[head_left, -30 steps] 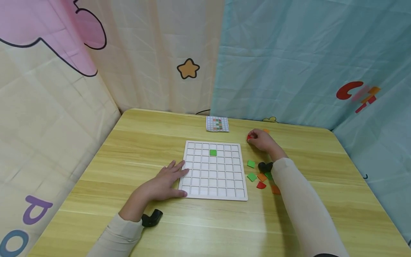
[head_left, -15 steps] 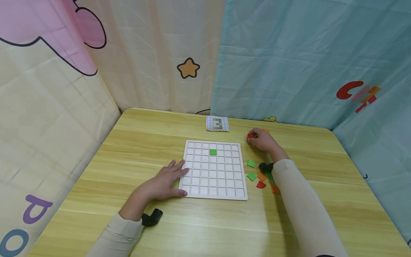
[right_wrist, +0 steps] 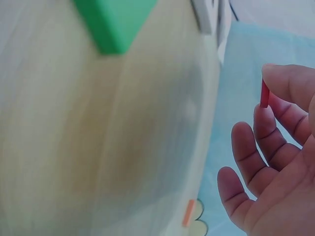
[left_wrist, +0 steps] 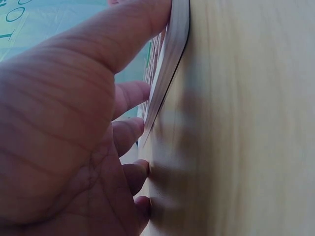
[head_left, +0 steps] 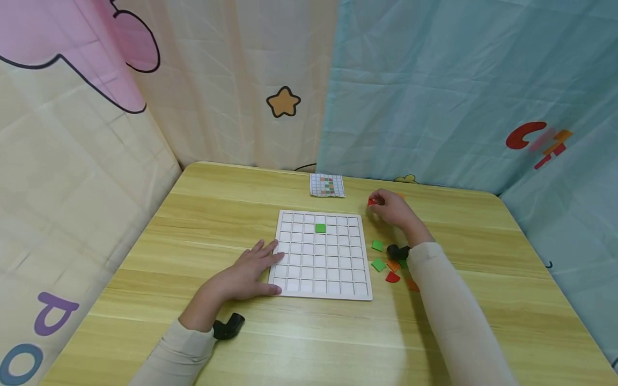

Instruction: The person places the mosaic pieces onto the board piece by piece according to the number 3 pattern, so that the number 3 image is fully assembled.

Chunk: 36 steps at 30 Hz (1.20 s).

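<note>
A white grid board [head_left: 333, 273] lies in the middle of the wooden table, with one green square tile [head_left: 321, 228] in a cell of its second row. My left hand [head_left: 248, 273] rests with spread fingers on the board's left edge; its thumb is at the near corner. Beyond the board's right side, my right hand [head_left: 392, 208] pinches a small red tile [right_wrist: 265, 94] between thumb and fingertips. In the right wrist view the red tile appears edge-on and is raised off the table.
Right of the board lie loose green tiles [head_left: 377, 245], orange tiles [head_left: 393, 266] and a red quarter-round tile [head_left: 392, 277]. Behind the right hand is another orange tile [right_wrist: 188, 213]. A printed pattern card [head_left: 327, 185] lies near the table's far edge, before hanging curtains [head_left: 232, 80].
My right hand has shifted slightly left and away from me, carrying the red tile. My left hand and the board have stayed put.
</note>
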{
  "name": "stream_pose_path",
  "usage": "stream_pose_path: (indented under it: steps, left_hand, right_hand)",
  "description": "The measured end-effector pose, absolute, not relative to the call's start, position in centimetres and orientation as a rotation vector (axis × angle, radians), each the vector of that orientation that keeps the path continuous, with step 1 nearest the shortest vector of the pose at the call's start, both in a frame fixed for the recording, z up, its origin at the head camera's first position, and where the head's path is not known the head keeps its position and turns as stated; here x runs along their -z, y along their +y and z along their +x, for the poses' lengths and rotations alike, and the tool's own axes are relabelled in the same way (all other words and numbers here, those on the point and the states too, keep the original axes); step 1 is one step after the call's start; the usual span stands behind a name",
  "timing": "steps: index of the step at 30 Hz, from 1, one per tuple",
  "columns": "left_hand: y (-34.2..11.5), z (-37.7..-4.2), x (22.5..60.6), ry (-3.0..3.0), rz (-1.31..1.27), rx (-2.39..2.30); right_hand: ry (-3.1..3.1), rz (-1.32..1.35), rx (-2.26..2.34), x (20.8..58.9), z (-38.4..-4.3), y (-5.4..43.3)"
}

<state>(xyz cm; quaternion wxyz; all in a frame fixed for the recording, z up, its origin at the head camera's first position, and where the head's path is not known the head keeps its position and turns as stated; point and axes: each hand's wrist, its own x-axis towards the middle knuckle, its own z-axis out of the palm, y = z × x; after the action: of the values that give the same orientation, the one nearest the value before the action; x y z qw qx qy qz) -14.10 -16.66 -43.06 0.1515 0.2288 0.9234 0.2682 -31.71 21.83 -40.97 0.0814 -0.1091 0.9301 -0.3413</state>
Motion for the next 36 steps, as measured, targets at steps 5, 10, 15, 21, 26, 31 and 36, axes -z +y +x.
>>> stream_pose_path:
  steps: [5, 10, 15, 21, 26, 31, 36]
  left_hand:
    - [-16.7, -14.0, 43.0, 2.652, 0.658, -0.766]
    - [-16.7, -14.0, 43.0, 2.648, 0.653, -0.770]
    - [-16.6, -14.0, 42.9, 2.647, 0.645, -0.767]
    - [-16.6, -14.0, 42.9, 2.649, 0.649, -0.768]
    - [-16.6, -14.0, 42.9, 2.650, 0.647, -0.768]
    - [-16.6, -14.0, 42.9, 2.653, 0.653, -0.756]
    - [-16.7, -14.0, 42.8, 2.654, 0.654, -0.758]
  right_hand:
    - [2.804, -0.316, 1.030, 40.4, -31.3, 21.0]
    - [2.812, -0.309, 1.049, 40.4, -31.1, 20.2]
    - [2.819, -0.312, 1.093, 40.3, -30.6, 19.6]
    - [2.816, -0.341, 1.123, 39.8, -29.9, 18.7]
    - [2.816, -0.377, 1.115, 39.7, -29.5, 18.1]
    - [2.800, -0.427, 1.122, 39.5, -29.0, 17.5]
    - [2.796, -0.452, 1.120, 39.4, -28.5, 16.9]
